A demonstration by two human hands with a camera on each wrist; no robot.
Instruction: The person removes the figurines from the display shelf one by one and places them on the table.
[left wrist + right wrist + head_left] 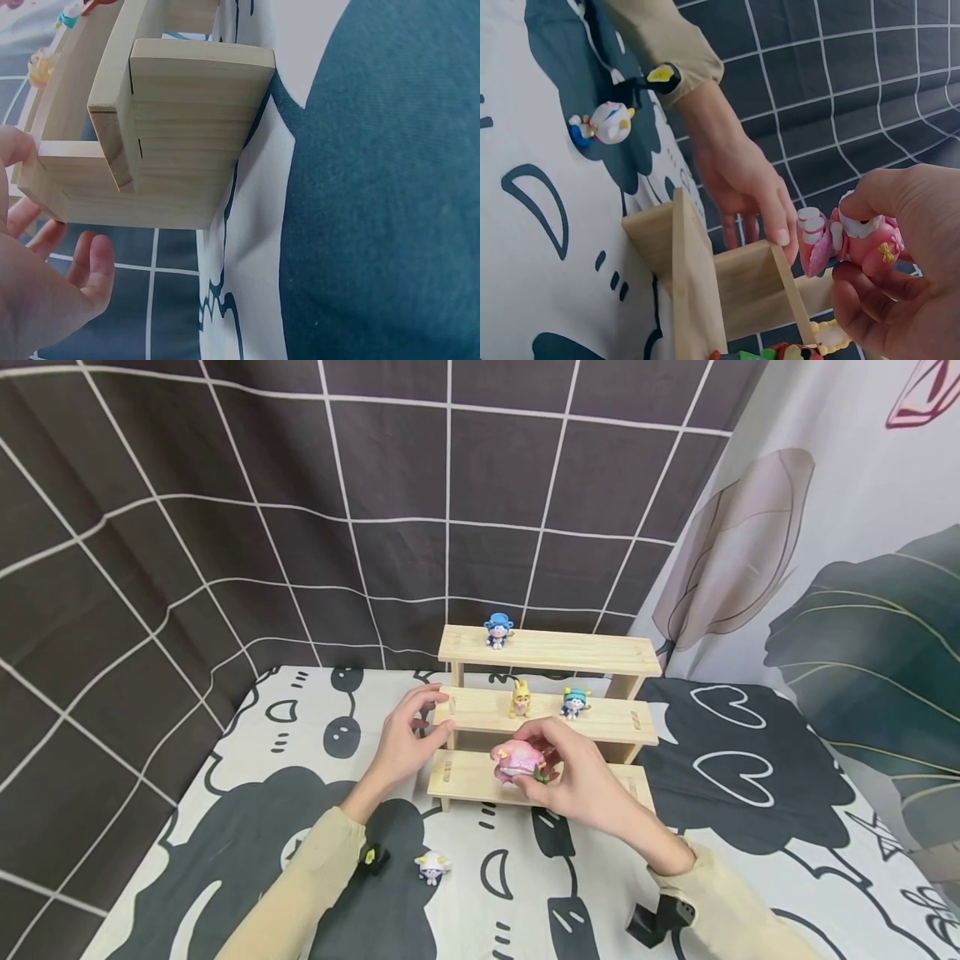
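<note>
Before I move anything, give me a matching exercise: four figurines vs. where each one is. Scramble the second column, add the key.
Figurines
1. Blue-hatted figurine
2. Yellow figurine
3. White-hatted figurine
4. Pink figurine

Places
A. On the patterned cloth
B. In the right hand
C. On the top shelf
D. On the middle shelf

Pairs: 1-C, 2-D, 3-A, 4-B
</note>
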